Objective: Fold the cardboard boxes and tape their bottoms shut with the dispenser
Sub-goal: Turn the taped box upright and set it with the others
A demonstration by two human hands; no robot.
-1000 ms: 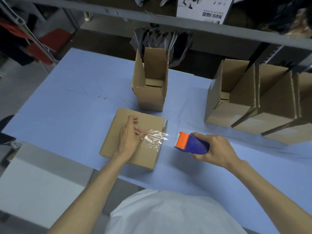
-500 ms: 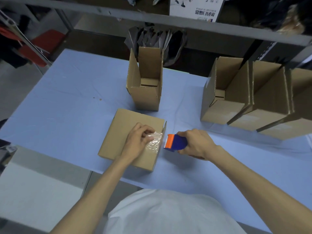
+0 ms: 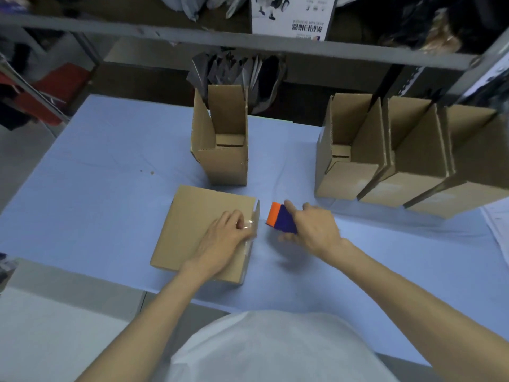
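Here, an upright open cardboard box (image 3: pixel 223 166) mid-counter (image 3: pixel 110 188) shows folded flaps inside, like the leftmost of three open boxes (image 3: pixel 407 172) by the right edge. Near the front edge a closed box (image 3: pixel 198 224) lies flat, the left hand (image 3: pixel 223 241) on its right rim, fingers bent over glossy clear tape (image 3: pixel 249 224), pinching or pressing I cannot tell. Just beside, the right hand (image 3: pixel 314 230) grips the blue-and-orange dispenser (image 3: pixel 281 220).

A plain brown cardboard box (image 3: pixel 192 224) lies on a pale blue table cover (image 3: pixel 104 194), with clear glossy tape (image 3: pixel 249 224) shining at its right edge. Just right of the box, the dispenser (image 3: pixel 281 220) is orange at the tip and deep blue behind. An upright box (image 3: pixel 224 166) behind it and a row of boxes (image 3: pixel 413 166) to its far right are the same plain brown. Nearer than the box is a white shirt (image 3: pixel 275 351).
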